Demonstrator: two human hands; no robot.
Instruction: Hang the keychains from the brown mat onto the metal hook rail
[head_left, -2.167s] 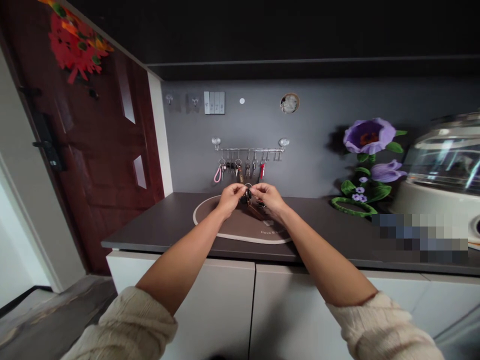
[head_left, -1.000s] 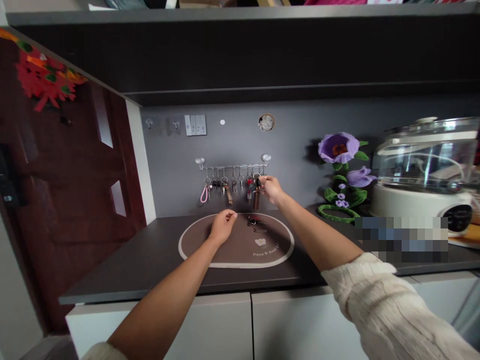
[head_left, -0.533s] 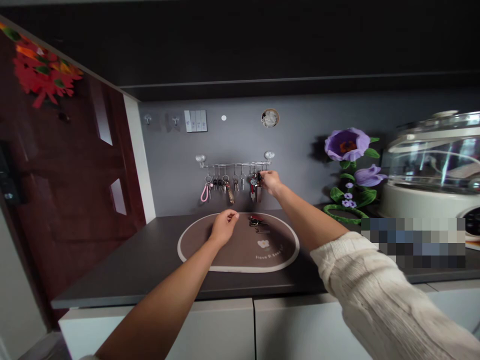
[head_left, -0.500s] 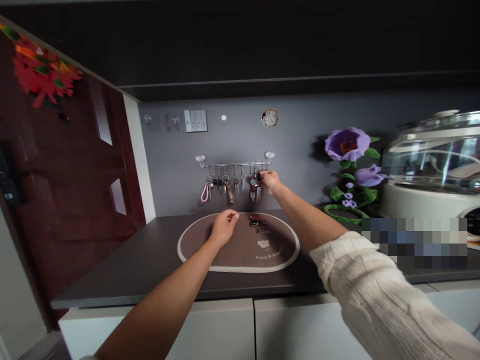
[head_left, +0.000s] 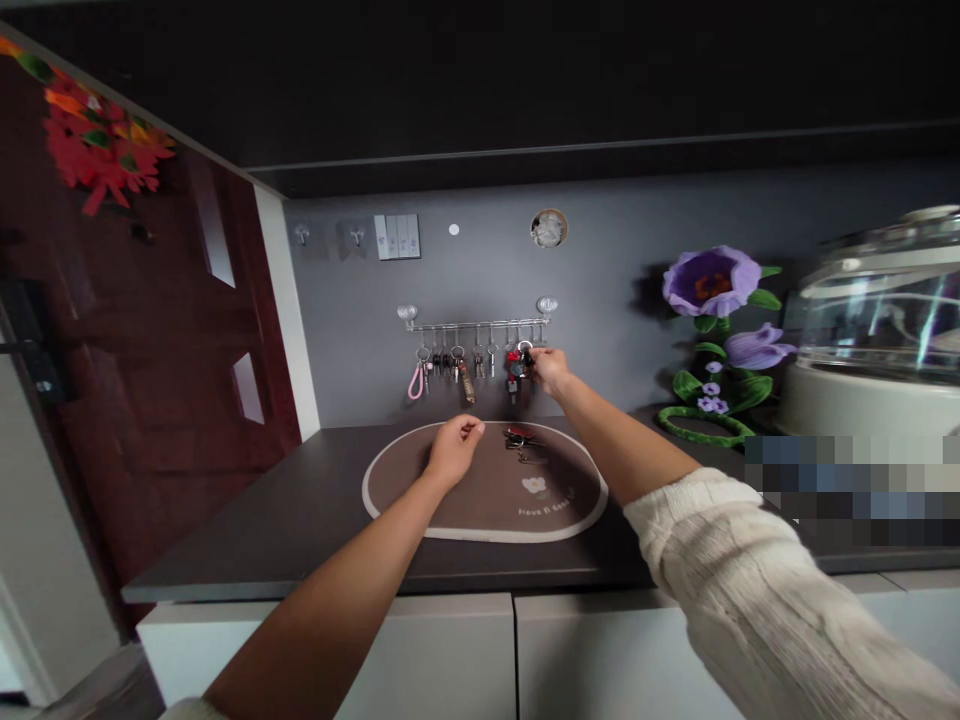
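Note:
My right hand [head_left: 551, 371] is raised to the right end of a hook rail [head_left: 480, 325] on the grey wall. Its fingers pinch a key ring [head_left: 525, 348] with dark and red pieces hanging by it. More bunches of keys [head_left: 478, 362], a pink strap [head_left: 416, 381] and a brown key fob [head_left: 467, 383] hang further left. Over the brown mat [head_left: 420, 500], my left hand [head_left: 456, 448] is closed with fingertips together; whether it holds anything is hidden. Right of it, another bunch of keys [head_left: 520, 438] with a red piece lies on the mat.
Purple fabric flowers [head_left: 712, 285] with a green base stand on the dark counter [head_left: 285, 520] to the right, beside a white appliance with a clear top [head_left: 877, 340]. A dark cabinet [head_left: 480, 90] overhangs the counter. At left is a dark red door [head_left: 165, 430].
The view has shifted slightly. My right hand stays at the rail's right end, where the key ring and red piece now show more clearly beside the fingers. My left hand remains closed above the mat.

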